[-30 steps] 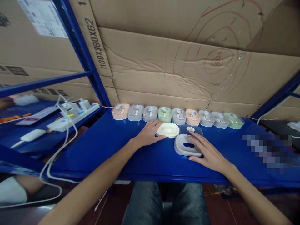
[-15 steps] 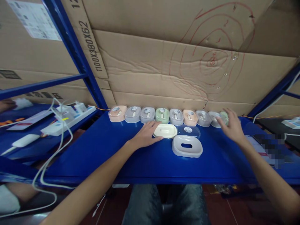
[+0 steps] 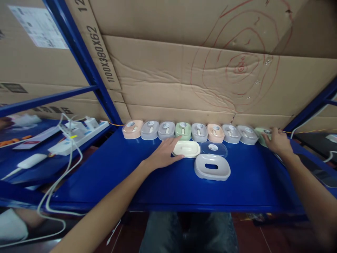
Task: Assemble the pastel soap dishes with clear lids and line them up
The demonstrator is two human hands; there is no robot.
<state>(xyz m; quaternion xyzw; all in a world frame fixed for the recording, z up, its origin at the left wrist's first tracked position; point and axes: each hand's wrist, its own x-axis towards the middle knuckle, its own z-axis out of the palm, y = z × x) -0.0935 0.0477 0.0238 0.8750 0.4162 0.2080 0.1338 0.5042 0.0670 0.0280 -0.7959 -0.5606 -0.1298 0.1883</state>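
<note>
- The left hand [image 3: 164,154] is laid flat and loose on the blue table [image 3: 126,175], fingertips touching the left edge of a cream tray [image 3: 186,149]; nothing is gripped by it.
- The right hand [image 3: 277,141] is stretched to the far right end of the back row and is curled over the green box [image 3: 260,133] standing there; whether the box is truly gripped cannot be told, as the fingers cover it.
- A row of 9 small lidded boxes [image 3: 184,130] is lined up against the cardboard wall [image 3: 184,77], in peach, grey and green.
- Just in front of the row, a clear lid [image 3: 213,149] lies beside the cream tray, and a grey base with a slot [image 3: 212,167] sits nearest the table's front edge, apart from both hands.
- The step in hand is judged to be the taking of the green box from the row's end.
- The next move would call for a firm hold on that box and a lift clear of its grey neighbour [image 3: 247,134], which it nearly touches.
- A power strip with cables [image 3: 79,135] lies on the shelf to the left.
</note>
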